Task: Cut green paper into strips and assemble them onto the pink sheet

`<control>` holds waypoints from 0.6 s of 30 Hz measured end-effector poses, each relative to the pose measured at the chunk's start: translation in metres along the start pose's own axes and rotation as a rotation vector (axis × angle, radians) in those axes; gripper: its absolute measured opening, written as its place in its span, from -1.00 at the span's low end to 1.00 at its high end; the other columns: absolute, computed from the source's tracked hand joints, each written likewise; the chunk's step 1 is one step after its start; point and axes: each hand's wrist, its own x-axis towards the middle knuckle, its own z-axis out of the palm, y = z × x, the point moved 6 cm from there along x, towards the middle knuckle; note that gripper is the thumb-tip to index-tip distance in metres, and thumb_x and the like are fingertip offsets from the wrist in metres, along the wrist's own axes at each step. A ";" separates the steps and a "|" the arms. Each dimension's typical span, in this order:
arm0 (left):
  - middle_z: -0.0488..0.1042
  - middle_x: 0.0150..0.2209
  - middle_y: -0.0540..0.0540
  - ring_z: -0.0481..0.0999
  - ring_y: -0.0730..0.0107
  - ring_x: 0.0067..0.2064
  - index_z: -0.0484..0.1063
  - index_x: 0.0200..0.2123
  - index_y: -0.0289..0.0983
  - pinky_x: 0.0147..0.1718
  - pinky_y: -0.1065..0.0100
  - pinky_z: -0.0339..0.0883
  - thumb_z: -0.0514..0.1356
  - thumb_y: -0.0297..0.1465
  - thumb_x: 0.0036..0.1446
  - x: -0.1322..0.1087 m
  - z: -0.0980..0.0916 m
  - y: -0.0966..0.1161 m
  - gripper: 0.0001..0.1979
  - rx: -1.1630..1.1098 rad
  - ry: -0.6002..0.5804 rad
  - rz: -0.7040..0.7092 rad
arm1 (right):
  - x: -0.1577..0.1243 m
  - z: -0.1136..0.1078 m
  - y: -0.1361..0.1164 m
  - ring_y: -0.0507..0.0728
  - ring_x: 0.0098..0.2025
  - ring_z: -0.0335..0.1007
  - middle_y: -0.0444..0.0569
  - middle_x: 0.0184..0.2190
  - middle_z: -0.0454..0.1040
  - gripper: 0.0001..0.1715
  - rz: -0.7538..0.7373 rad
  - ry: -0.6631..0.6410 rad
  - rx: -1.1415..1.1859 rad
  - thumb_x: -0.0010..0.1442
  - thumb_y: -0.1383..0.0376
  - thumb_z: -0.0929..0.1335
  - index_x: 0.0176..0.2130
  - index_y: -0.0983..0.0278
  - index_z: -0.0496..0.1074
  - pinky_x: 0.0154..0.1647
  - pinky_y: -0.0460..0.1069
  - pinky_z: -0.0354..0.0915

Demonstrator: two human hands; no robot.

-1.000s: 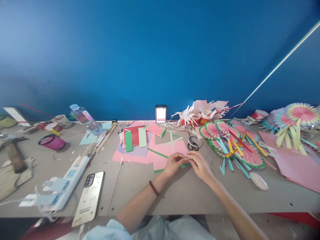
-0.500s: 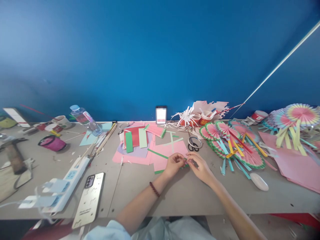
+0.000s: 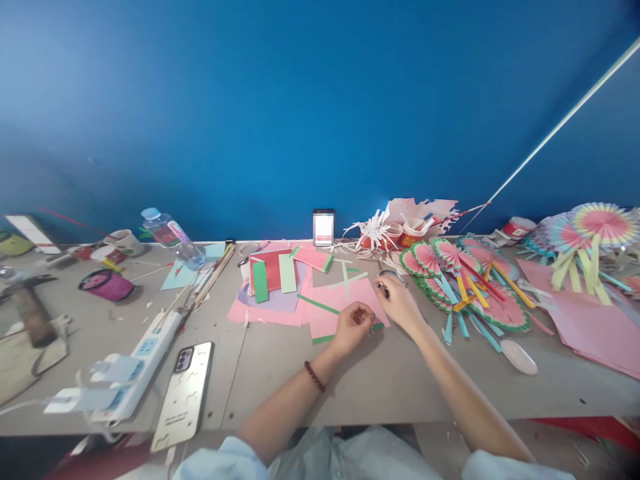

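Loosely curled, the left hand (image 3: 354,327) is hiding whether it is holding anything. Pink paper (image 3: 361,293) is lying at its twelve o'clock. The right hand (image 3: 400,305) is bending over black scissors (image 3: 384,291) at its ten o'clock, its hold unclear.

Gray table (image 3: 270,360), phone (image 3: 186,393), white power strip (image 3: 149,348), pink paper (image 3: 323,325), pleated fans (image 3: 507,312)
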 end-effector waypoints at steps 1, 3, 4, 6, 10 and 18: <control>0.45 -0.52 -0.02 0.39 0.48 -0.48 0.42 -0.46 -0.30 -0.43 0.40 0.28 0.33 -0.35 -0.07 0.000 -0.001 0.000 -0.83 0.017 0.016 0.005 | 0.003 0.000 0.011 0.21 -0.12 0.45 0.10 -0.18 0.52 -0.73 0.039 0.028 -0.077 0.14 0.39 0.22 -0.21 0.24 0.46 -0.05 0.08 0.35; 0.48 -0.50 -0.05 0.40 0.46 -0.47 0.45 -0.46 -0.30 -0.43 0.39 0.29 0.33 -0.33 -0.04 0.001 -0.003 0.001 -0.83 0.057 0.038 0.010 | 0.005 0.002 0.035 0.24 -0.10 0.44 0.12 -0.18 0.53 -0.73 0.110 0.058 -0.209 0.12 0.39 0.24 -0.23 0.25 0.47 -0.05 0.09 0.33; 0.49 -0.49 -0.06 0.41 0.46 -0.47 0.47 -0.46 -0.30 -0.43 0.39 0.29 0.32 -0.32 -0.03 0.001 -0.004 0.000 -0.84 0.079 0.045 0.012 | 0.005 0.005 0.046 0.25 -0.12 0.44 0.13 -0.21 0.53 -0.75 0.133 0.054 -0.253 0.10 0.39 0.25 -0.25 0.26 0.48 -0.06 0.09 0.32; 0.50 -0.47 -0.07 0.42 0.45 -0.46 0.49 -0.44 -0.31 -0.44 0.39 0.29 0.29 -0.34 0.02 0.002 -0.005 -0.001 -0.86 0.116 0.049 0.014 | 0.003 0.009 0.062 0.24 -0.20 0.44 0.11 -0.29 0.54 -0.78 0.152 0.042 -0.298 0.07 0.39 0.26 -0.31 0.25 0.48 -0.13 0.09 0.33; 0.48 -0.43 -0.04 0.41 0.48 -0.45 0.51 -0.31 -0.30 -0.44 0.42 0.28 0.25 -0.40 0.05 0.002 -0.008 0.001 -0.88 0.174 0.080 0.067 | -0.001 0.012 0.068 0.20 -0.29 0.42 0.07 -0.40 0.53 -0.80 0.101 0.043 -0.323 0.09 0.42 0.23 -0.42 0.24 0.43 -0.17 0.06 0.29; 0.40 -0.36 0.00 0.39 0.51 -0.46 0.35 0.09 -0.16 -0.49 0.46 0.28 0.21 -0.45 0.12 0.002 -0.019 0.010 -0.57 0.224 0.151 0.172 | 0.002 -0.005 0.014 0.21 -0.28 0.46 0.11 -0.31 0.55 -0.81 0.093 0.081 -0.070 0.26 0.29 0.18 -0.25 0.26 0.35 -0.22 0.03 0.29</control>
